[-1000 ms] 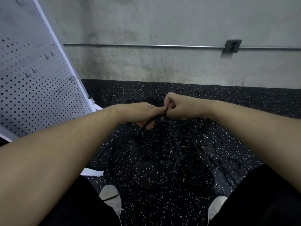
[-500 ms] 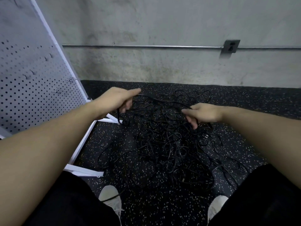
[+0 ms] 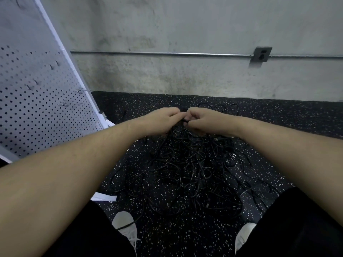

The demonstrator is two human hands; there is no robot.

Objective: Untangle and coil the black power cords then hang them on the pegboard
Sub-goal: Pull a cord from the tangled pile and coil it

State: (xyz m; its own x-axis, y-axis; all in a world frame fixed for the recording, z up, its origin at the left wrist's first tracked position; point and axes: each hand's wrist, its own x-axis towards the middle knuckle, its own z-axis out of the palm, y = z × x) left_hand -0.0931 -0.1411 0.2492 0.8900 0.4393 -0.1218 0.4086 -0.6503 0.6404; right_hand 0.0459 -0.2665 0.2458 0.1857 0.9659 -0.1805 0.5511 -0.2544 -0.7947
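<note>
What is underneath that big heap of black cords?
The tangled black cords lie on a dark rubber floor with white speckles, which shows through the gaps between loops. Under the thickest middle part, anything there is covered and cannot be seen.

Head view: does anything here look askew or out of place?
Yes. The white perforated pegboard leans tilted with bare hooks, and the black power cords sprawl tangled across the speckled black floor. Both hands grip one strand.
</note>
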